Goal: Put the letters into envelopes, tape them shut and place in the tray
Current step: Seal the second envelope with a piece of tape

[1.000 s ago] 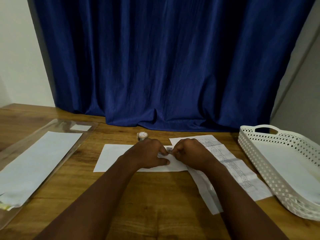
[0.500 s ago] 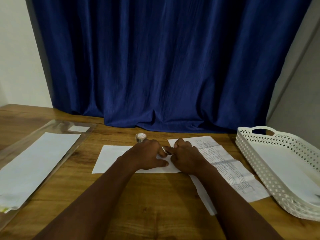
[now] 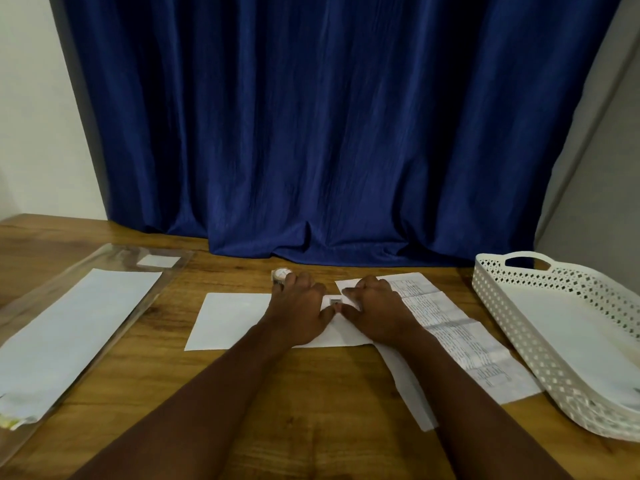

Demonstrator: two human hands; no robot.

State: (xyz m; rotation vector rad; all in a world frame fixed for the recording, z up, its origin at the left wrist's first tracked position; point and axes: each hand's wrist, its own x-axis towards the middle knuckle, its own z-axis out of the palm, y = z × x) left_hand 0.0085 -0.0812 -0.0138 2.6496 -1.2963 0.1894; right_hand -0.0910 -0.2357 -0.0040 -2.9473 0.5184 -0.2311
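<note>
A white envelope (image 3: 228,320) lies flat on the wooden table in front of me. My left hand (image 3: 299,313) and my right hand (image 3: 375,315) both rest palm down on its right half, fingers spread, thumbs nearly touching. Between them a small piece of tape (image 3: 335,301) sits on the envelope. A small tape roll (image 3: 280,274) stands just beyond my left fingertips. Unfolded printed letters (image 3: 460,337) lie to the right, partly under my right forearm. The white perforated tray (image 3: 554,337) at the far right holds a white envelope (image 3: 585,344).
A clear plastic sleeve (image 3: 52,299) with blank white envelopes lies along the left side of the table. A dark blue curtain (image 3: 329,133) hangs behind the table's far edge. Bare wood shows in front between my forearms.
Both hands have flattened and spread apart on the envelope, uncovering the small piece of tape between the thumbs. My left fingers now reach up near the tape roll.
</note>
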